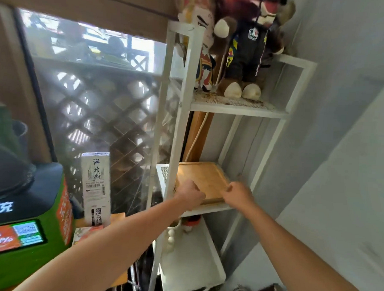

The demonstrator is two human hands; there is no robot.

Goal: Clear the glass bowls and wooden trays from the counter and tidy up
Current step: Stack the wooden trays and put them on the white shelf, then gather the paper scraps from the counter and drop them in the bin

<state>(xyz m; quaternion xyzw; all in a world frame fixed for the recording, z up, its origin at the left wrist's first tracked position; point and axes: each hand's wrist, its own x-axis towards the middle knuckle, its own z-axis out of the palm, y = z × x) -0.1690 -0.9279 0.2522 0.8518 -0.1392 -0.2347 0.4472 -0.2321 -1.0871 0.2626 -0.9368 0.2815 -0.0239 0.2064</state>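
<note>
A wooden tray [203, 179] lies flat on the middle shelf of a white metal rack [181, 113]. My left hand [189, 195] grips the tray's near left edge with curled fingers. My right hand [237, 195] holds its near right corner, fingers curled round the rim. Both arms reach up from the bottom of the view. No glass bowls are in sight.
Plush toys [243, 43] stand on the rack's top shelf. A white tray [191, 265] and a small red-capped jar [192, 223] sit on the shelf below. A white carton [96, 187] and a green machine [22, 232] stand at left by the window. A grey wall is at right.
</note>
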